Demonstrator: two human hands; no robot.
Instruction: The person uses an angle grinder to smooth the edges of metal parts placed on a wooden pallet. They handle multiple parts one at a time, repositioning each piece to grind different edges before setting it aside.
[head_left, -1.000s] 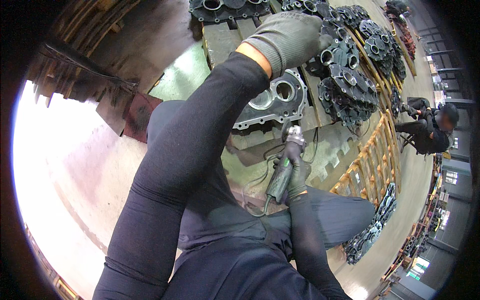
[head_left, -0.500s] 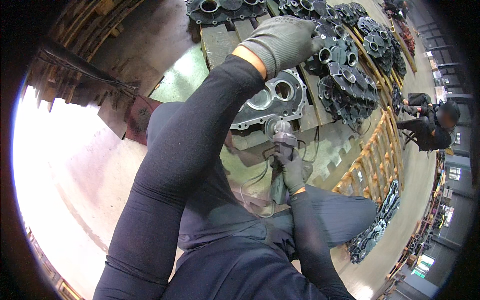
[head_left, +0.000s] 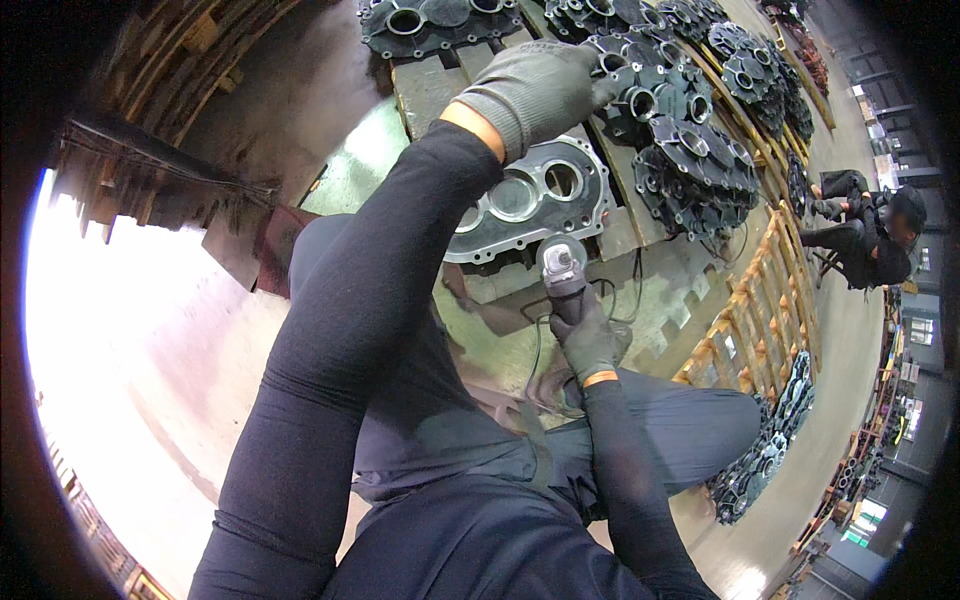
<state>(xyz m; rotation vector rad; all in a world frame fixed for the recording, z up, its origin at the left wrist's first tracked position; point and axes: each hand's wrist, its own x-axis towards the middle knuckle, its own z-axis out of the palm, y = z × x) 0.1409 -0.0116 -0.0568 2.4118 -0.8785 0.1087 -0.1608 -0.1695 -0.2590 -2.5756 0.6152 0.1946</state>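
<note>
My right hand point(head_left: 590, 342), in a dark grey glove, is wrapped round the body of an angle grinder point(head_left: 565, 275). The grinder's head and disc are at the near right edge of a grey metal housing cover point(head_left: 485, 237); I cannot tell if the disc touches it. Large round bores pierce the cover, and bolt holes line its rim. My left hand point(head_left: 535, 92), also gloved, is over the cover's far side with its fingers curled. What those fingers grip, if anything, is hidden. The left forearm hides the cover's left part.
The cover rests on a wooden pallet point(head_left: 622, 225). Similar dark covers point(head_left: 695, 180) are piled to the right, and another cover point(head_left: 440, 28) lies at the far side. A cable hangs beside the grinder. Wooden pallets point(head_left: 745, 335) stand at right; a seated person point(head_left: 865, 235) is beyond.
The grinder has tipped and turned, so its body looks shorter and its head shows more from above. My right hand has shifted slightly right. The view has also moved a little.
</note>
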